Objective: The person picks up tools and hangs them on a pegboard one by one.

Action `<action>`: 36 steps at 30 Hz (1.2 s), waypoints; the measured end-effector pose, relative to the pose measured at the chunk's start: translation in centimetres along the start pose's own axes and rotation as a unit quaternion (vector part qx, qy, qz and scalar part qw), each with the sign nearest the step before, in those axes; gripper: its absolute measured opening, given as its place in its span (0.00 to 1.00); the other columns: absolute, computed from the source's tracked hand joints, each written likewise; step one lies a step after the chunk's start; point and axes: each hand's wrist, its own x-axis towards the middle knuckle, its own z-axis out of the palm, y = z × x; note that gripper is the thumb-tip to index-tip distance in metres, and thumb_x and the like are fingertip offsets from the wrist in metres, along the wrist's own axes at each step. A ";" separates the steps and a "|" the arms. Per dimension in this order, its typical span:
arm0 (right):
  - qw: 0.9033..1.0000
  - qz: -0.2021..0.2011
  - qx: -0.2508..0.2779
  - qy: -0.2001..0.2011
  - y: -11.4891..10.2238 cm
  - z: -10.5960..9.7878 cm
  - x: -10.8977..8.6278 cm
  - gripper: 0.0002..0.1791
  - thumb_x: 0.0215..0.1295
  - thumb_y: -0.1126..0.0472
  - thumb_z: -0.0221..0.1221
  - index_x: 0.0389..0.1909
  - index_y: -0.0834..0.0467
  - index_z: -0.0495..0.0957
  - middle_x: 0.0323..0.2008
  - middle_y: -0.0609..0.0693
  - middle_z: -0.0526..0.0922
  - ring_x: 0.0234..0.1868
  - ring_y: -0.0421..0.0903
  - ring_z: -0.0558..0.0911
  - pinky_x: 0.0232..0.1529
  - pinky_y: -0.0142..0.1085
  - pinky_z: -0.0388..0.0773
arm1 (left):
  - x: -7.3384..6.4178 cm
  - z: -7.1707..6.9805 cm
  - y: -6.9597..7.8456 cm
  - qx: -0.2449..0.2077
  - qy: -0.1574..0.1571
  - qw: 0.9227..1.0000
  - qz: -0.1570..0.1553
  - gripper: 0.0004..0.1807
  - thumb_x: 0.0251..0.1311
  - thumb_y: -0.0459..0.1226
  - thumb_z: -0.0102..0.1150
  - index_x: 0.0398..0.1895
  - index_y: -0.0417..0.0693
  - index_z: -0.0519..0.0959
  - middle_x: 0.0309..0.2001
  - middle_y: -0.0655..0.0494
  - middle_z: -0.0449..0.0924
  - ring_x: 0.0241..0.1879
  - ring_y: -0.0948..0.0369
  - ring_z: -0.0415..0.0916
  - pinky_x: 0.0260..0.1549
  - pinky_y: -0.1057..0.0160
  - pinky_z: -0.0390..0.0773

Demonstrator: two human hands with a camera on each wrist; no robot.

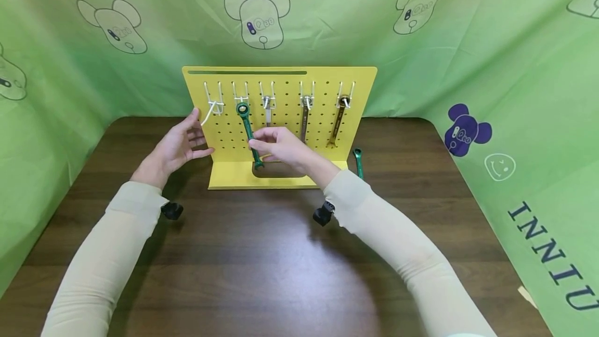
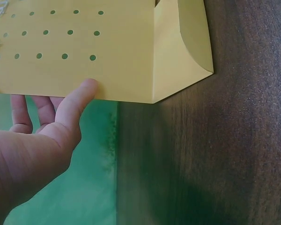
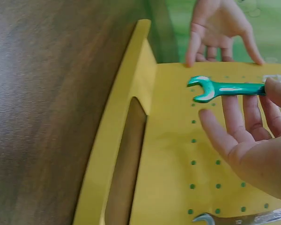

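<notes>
My right hand (image 1: 285, 147) pinches a green combination wrench (image 1: 248, 128) between thumb and fingers. Its ring end is up at the second hook from the left; whether it hangs on the hook, I cannot tell. Its open-jaw end (image 3: 203, 89) points down before the yellow pegboard (image 1: 290, 168). My left hand (image 1: 175, 144) holds the pegboard's left edge, one digit (image 2: 86, 86) on the front face and other fingers behind. Wrenches also hang from other hooks: a silver one (image 1: 268, 113), a dark grey one (image 1: 304, 118) and a bronze-toned one (image 1: 338, 121).
The leftmost white hook (image 1: 214, 107) carries no wrench. Right of the pegboard, another green wrench (image 1: 358, 163) lies on the brown wooden table (image 1: 243, 254). A green printed cloth (image 1: 327, 20) encloses the back and sides.
</notes>
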 end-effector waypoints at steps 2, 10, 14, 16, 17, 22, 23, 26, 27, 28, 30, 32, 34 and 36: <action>1.000 0.003 -0.006 0.000 0.2 0.3 0.2 0.21 0.74 0.57 0.61 0.62 0.62 0.76 0.51 0.57 0.81 0.51 0.53 0.83 0.51 0.39 0.85 | 0.0 0.0 0.0 0.001 -0.001 1.000 0.001 0.22 0.70 0.58 0.55 0.47 0.51 0.67 0.54 0.49 0.61 0.56 0.53 0.61 0.63 0.45 0.72; 0.998 0.038 0.039 0.024 0.7 0.8 1.3 0.22 0.71 0.53 0.65 0.59 0.63 0.78 0.56 0.55 0.82 0.55 0.54 0.83 0.54 0.45 0.84 | 0.0 -0.1 0.1 0.003 -0.007 1.000 0.000 0.22 0.70 0.59 0.55 0.50 0.52 0.69 0.58 0.47 0.61 0.58 0.52 0.62 0.65 0.44 0.68; 0.996 0.049 0.060 0.035 0.8 0.8 1.7 0.23 0.69 0.52 0.67 0.57 0.63 0.80 0.57 0.55 0.83 0.56 0.52 0.83 0.54 0.46 0.84 | -0.1 -0.1 0.0 0.005 -0.006 1.000 -0.002 0.23 0.70 0.59 0.55 0.49 0.52 0.70 0.57 0.47 0.62 0.58 0.52 0.63 0.65 0.44 0.68; 0.996 0.051 0.061 0.042 0.8 0.9 1.8 0.23 0.68 0.51 0.67 0.56 0.62 0.81 0.57 0.55 0.83 0.55 0.51 0.84 0.52 0.44 0.85 | -0.1 0.0 0.0 0.006 -0.007 1.000 -0.002 0.22 0.70 0.59 0.55 0.49 0.52 0.70 0.57 0.47 0.62 0.57 0.53 0.63 0.66 0.43 0.68; 0.996 0.051 0.061 0.045 0.8 0.9 1.8 0.24 0.68 0.50 0.67 0.56 0.62 0.81 0.56 0.55 0.83 0.55 0.51 0.84 0.51 0.44 0.86 | -0.1 0.0 0.0 0.006 -0.007 1.000 -0.002 0.22 0.70 0.59 0.55 0.49 0.52 0.70 0.57 0.47 0.62 0.57 0.53 0.63 0.66 0.43 0.67; 0.997 0.047 0.035 0.056 1.1 1.2 2.0 0.28 0.67 0.45 0.67 0.56 0.63 0.80 0.53 0.57 0.85 0.52 0.52 0.85 0.47 0.42 0.87 | -0.1 -0.1 0.0 0.003 -0.009 1.000 0.000 0.22 0.70 0.59 0.55 0.49 0.52 0.70 0.58 0.47 0.62 0.58 0.52 0.63 0.66 0.43 0.67; 0.997 0.046 0.026 0.058 1.1 1.3 2.0 0.29 0.67 0.43 0.66 0.56 0.63 0.80 0.53 0.57 0.85 0.52 0.53 0.86 0.47 0.43 0.87 | -0.1 -0.1 0.0 0.003 -0.010 1.000 0.001 0.22 0.70 0.59 0.55 0.49 0.52 0.70 0.58 0.47 0.62 0.58 0.52 0.63 0.66 0.43 0.67; 0.997 0.047 0.004 0.062 1.4 1.5 2.1 0.32 0.67 0.39 0.64 0.57 0.63 0.81 0.51 0.58 0.85 0.50 0.56 0.86 0.45 0.43 0.88 | -0.1 -0.2 0.0 0.001 -0.011 1.000 0.001 0.23 0.69 0.59 0.55 0.51 0.51 0.70 0.59 0.46 0.62 0.59 0.52 0.63 0.65 0.44 0.68; 0.997 0.048 0.001 0.063 1.4 1.6 2.1 0.33 0.67 0.38 0.63 0.57 0.63 0.81 0.51 0.58 0.85 0.50 0.56 0.86 0.44 0.43 0.88 | -0.1 -0.2 0.1 0.001 -0.012 1.000 0.001 0.24 0.69 0.59 0.55 0.51 0.51 0.70 0.59 0.46 0.62 0.59 0.52 0.64 0.65 0.44 0.68; 0.997 0.049 -0.002 0.065 1.4 1.6 2.2 0.33 0.67 0.38 0.63 0.57 0.63 0.80 0.51 0.59 0.85 0.50 0.57 0.86 0.44 0.43 0.88 | -0.1 -0.2 0.0 0.000 -0.013 1.000 0.001 0.24 0.69 0.59 0.56 0.51 0.51 0.71 0.58 0.47 0.62 0.59 0.52 0.64 0.65 0.44 0.68; 0.996 0.055 -0.003 0.068 1.4 1.7 2.3 0.35 0.67 0.37 0.62 0.59 0.62 0.80 0.53 0.59 0.84 0.50 0.56 0.86 0.44 0.42 0.88 | -0.1 -0.2 0.0 0.001 -0.012 1.000 0.001 0.24 0.69 0.59 0.56 0.51 0.51 0.71 0.58 0.47 0.63 0.58 0.52 0.64 0.65 0.44 0.69; 0.996 0.063 -0.003 0.071 1.3 1.8 2.3 0.36 0.67 0.36 0.62 0.60 0.62 0.79 0.55 0.60 0.84 0.50 0.56 0.86 0.44 0.43 0.88 | 0.0 -0.1 0.0 0.006 -0.010 1.000 0.003 0.23 0.69 0.59 0.56 0.50 0.52 0.72 0.57 0.47 0.65 0.58 0.53 0.66 0.64 0.45 0.71; 0.995 0.073 -0.001 0.071 1.3 1.9 2.4 0.37 0.67 0.35 0.61 0.62 0.62 0.78 0.57 0.59 0.83 0.50 0.56 0.86 0.44 0.43 0.88 | 0.1 -0.1 -0.1 0.008 -0.008 1.000 0.003 0.24 0.68 0.59 0.56 0.50 0.52 0.72 0.57 0.48 0.66 0.57 0.53 0.66 0.64 0.45 0.71; 0.995 0.082 0.002 0.064 1.3 1.9 2.3 0.36 0.68 0.35 0.60 0.62 0.61 0.78 0.58 0.60 0.82 0.50 0.56 0.86 0.44 0.44 0.88 | 0.2 -0.1 -0.1 0.010 -0.005 1.000 0.003 0.24 0.68 0.60 0.57 0.50 0.52 0.72 0.57 0.47 0.65 0.57 0.53 0.66 0.64 0.45 0.72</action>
